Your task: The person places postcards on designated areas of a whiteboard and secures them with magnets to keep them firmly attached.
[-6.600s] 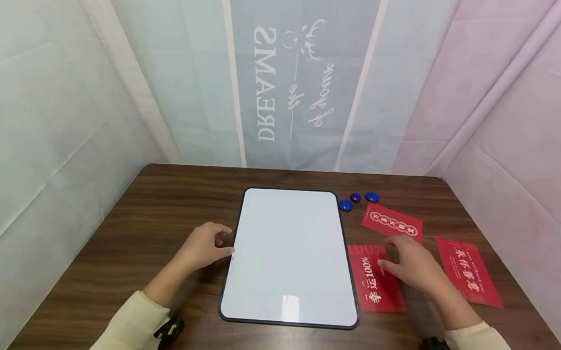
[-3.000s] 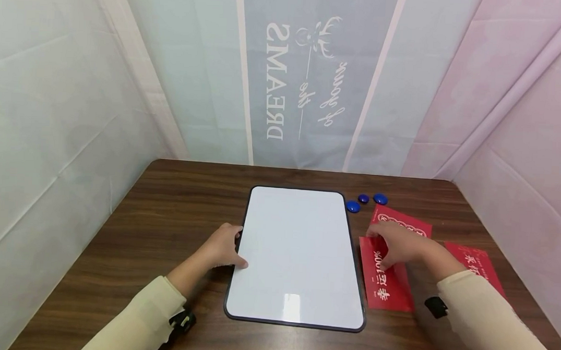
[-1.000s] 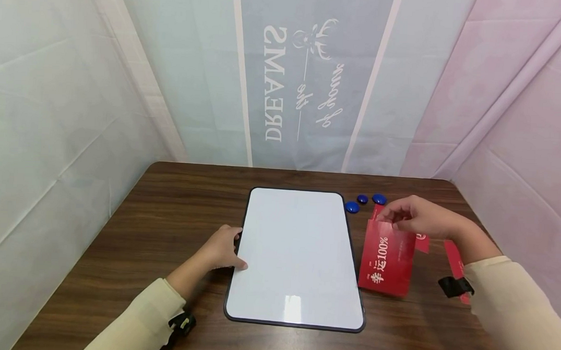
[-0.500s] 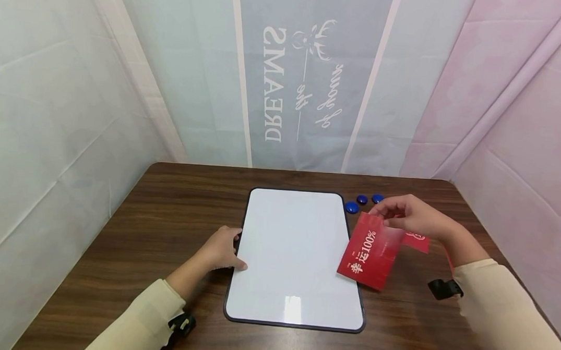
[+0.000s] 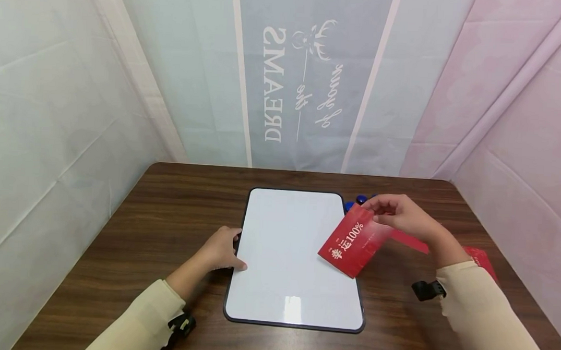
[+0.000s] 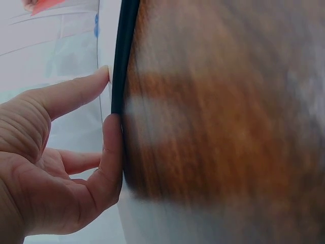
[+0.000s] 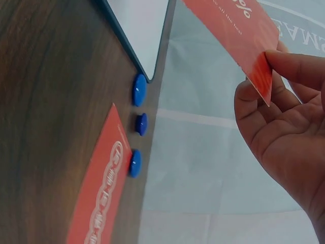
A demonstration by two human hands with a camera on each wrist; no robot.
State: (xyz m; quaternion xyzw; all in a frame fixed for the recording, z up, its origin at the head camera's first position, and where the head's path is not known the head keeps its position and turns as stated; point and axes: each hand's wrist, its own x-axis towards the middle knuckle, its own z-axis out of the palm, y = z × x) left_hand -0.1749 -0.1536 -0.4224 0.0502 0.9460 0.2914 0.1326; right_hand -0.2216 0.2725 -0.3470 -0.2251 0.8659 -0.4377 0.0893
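The right hand (image 5: 401,216) pinches a red card (image 5: 350,243) by one end – it tilts over the side of the white board (image 5: 282,248) nearest that hand – while the left hand (image 5: 218,249), thumb and fingers spread apart, touches the board's other side, and blue buttons (image 7: 139,90) lie just past the right hand.

Rightmost blue disc (image 5: 374,196) mostly behind right fingers (image 5: 379,199) in head view, tabletop (image 6: 213,127) blurred in left wrist view
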